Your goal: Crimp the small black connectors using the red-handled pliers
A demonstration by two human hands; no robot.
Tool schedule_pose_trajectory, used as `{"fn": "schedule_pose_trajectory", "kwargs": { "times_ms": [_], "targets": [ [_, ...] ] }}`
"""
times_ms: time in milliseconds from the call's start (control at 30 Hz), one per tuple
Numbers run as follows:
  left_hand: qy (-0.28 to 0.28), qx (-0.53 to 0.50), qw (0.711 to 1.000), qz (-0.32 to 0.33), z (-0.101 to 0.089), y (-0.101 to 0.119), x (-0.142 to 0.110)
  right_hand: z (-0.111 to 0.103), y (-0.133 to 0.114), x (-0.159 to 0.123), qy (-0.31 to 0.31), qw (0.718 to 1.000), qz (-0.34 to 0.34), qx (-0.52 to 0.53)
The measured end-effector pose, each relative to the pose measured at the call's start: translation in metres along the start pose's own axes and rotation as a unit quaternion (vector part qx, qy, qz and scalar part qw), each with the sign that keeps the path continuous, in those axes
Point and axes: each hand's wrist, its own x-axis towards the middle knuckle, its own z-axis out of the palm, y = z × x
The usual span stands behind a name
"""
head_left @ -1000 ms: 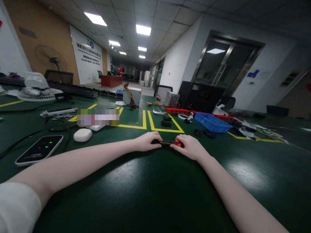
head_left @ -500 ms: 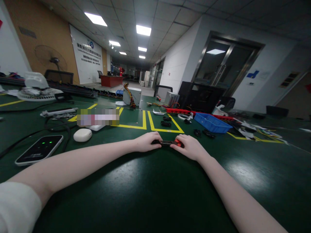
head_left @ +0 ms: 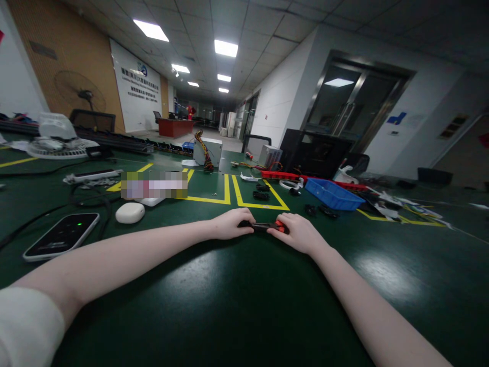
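In the middle of the head view, my right hand (head_left: 300, 230) is closed around the red and black handles of a pair of pliers (head_left: 280, 225). Their dark metal end points left, toward my other hand. The fingers of my left hand (head_left: 234, 224) pinch a small black part (head_left: 245, 224) right at the tip of the pliers. What kind of part it is does not show, and my fingers hide most of it. Both hands are low over the green table (head_left: 229, 306). Whether the jaws grip the part cannot be made out.
Black pieces (head_left: 261, 195) lie beyond my hands, some inside yellow tape outlines. A blue bin (head_left: 334, 194) stands back right. To the left are a rounded white case (head_left: 130, 213), a phone-like device (head_left: 63, 236) and black cables. Power supply boxes (head_left: 208, 151) stand farther back.
My hands, the pliers and the black part stay nearly still. On the phone-like device, one green light shows now where there were two.
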Motion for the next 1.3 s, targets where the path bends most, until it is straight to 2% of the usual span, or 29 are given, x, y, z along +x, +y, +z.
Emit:
{"fn": "schedule_pose_trajectory", "kwargs": {
  "times_ms": [667,1033,1300],
  "targets": [
    [0.001,0.011,1.0,0.003,-0.0003,0.0012,-0.0004,-0.0008,0.0003,-0.0002,-0.006,1.0,0.007,0.007],
    [-0.001,-0.011,1.0,0.009,0.0004,-0.0035,0.0017,0.0025,0.0004,-0.0006,0.035,0.998,-0.029,-0.038],
    [0.003,-0.014,1.0,0.009,0.0011,-0.0058,0.0015,0.0013,0.0052,0.0001,0.023,0.999,-0.028,-0.03]
  ]
}}
